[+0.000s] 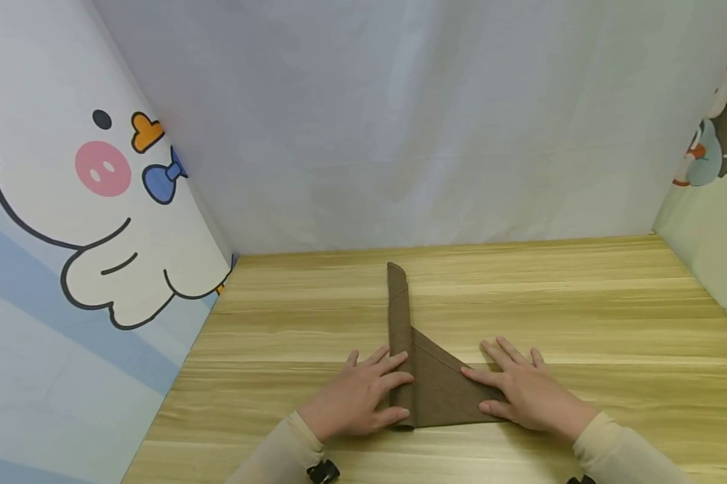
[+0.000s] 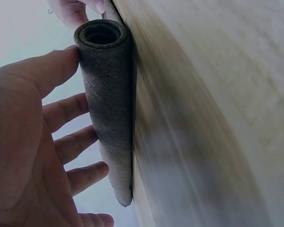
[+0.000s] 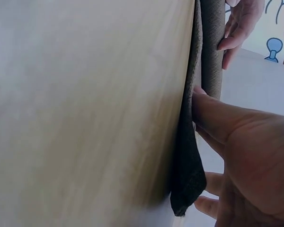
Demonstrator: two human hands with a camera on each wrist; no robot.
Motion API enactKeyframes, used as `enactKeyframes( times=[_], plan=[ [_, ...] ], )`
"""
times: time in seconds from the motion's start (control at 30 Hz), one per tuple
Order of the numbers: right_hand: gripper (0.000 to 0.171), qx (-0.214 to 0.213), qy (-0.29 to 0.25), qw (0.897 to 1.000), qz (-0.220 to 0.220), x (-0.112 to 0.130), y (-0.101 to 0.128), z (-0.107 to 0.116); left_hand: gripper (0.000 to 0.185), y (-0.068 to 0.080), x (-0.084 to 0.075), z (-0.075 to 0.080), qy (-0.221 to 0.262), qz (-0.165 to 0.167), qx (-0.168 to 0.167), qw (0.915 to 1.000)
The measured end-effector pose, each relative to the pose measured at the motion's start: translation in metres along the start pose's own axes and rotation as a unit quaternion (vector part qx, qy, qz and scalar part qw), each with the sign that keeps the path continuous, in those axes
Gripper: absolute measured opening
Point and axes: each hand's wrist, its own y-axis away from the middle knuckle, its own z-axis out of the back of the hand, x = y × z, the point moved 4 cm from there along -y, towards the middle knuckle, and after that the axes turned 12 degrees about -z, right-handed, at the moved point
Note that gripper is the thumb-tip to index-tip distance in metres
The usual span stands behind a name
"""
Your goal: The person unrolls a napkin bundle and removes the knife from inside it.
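Observation:
A brown cloth (image 1: 445,393) lies on the wooden table, its left side rolled into a narrow tube (image 1: 399,312) and its right side a flat, folded triangle. My left hand (image 1: 363,393) rests on the roll with fingers spread and fairly straight. In the left wrist view, the hollow end of the roll (image 2: 106,71) shows, with the thumb and fingers touching its side. On the triangle's right corner lies my right hand (image 1: 527,390), thumb and forefinger touching the cloth. The right wrist view shows that cloth corner (image 3: 187,175) lifted slightly beside the right thumb.
The wooden table (image 1: 279,323) extends around the cloth. A pale curtain (image 1: 400,134) hangs along its back edge. Panels with a cartoon duck (image 1: 43,134) at left and a cartoon figure (image 1: 711,148) at right border the sides.

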Motion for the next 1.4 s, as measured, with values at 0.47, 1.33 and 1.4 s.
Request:
enactKeyframes(
  times=[0.47,1.33,1.4],
  plan=[
    [0.056,-0.006,-0.008,1.0,0.008,0.0,0.002,0.001,0.054,0.012,0.005,0.003,0.005,0.012,-0.01,0.9999],
    [0.056,-0.033,0.007,0.999,0.026,-0.003,0.003,0.005,0.063,0.007,-0.003,0.01,0.009,0.011,-0.034,0.9993],
    [0.057,-0.033,0.009,0.999,0.028,0.0,-0.001,0.005,0.062,0.0,-0.004,0.012,0.007,0.012,-0.027,0.9995]
  ],
)
